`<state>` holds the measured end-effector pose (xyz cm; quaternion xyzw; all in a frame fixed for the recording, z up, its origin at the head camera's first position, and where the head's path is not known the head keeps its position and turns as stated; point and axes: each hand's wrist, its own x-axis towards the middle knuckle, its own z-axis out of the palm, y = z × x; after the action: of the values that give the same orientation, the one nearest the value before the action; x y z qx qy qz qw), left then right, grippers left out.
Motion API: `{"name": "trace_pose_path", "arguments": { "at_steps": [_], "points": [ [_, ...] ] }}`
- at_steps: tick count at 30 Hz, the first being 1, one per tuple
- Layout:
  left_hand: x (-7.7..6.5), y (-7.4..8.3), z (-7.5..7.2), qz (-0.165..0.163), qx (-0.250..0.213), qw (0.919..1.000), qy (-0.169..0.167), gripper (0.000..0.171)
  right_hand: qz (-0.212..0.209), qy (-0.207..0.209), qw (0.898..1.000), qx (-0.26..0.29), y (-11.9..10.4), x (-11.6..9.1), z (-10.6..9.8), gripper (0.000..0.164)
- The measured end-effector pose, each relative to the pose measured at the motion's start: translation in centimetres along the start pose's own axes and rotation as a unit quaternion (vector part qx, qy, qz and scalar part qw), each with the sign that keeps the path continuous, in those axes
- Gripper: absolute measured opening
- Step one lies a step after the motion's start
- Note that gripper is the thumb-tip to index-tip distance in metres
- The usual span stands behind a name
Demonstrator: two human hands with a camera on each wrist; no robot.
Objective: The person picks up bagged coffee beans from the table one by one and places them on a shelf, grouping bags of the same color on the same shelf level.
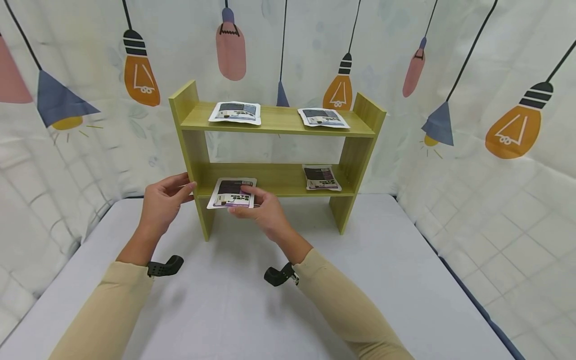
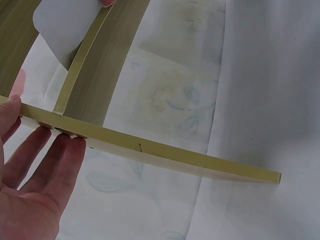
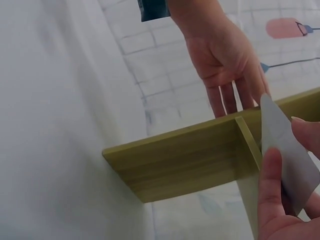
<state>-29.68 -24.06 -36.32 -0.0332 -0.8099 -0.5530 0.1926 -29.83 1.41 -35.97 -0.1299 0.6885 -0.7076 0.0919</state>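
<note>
A small two-tier wooden shelf [image 1: 279, 177] stands on the table. My left hand [image 1: 166, 200] grips the front edge of its left side panel, the thumb at the edge and the fingers against the outer face, as the left wrist view shows. With thumb and fingers my right hand [image 1: 267, 212] pinches the right side of a flat white packet [image 1: 227, 194] with a dark label. That packet is tilted at the front left of the lower board, label towards the head camera. In the right wrist view the plain pale back of the packet [image 3: 287, 150] shows.
Two similar packets lie on the top board, one left [image 1: 235, 113] and one right [image 1: 324, 118]. Another packet [image 1: 321, 178] lies at the right of the lower board. A white cloth covers the table [image 1: 234, 300]. Behind hangs a curtain [image 1: 279, 45] printed with lamps.
</note>
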Motion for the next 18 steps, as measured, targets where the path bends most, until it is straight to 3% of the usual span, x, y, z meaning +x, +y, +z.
{"name": "trace_pose_path", "arguments": {
  "at_steps": [7,18],
  "points": [
    [0.16,-0.12,-0.14,-0.002,-0.009,0.9999,-0.004,0.053,0.0,-0.005,1.0,0.002,-0.06,0.23,0.03,0.069],
    [0.24,-0.28,-0.11,-0.003,-0.013,0.9999,-0.003,0.055,0.011,-0.021,0.999,0.049,-0.06,0.87,0.34,0.068]
  ]
}}
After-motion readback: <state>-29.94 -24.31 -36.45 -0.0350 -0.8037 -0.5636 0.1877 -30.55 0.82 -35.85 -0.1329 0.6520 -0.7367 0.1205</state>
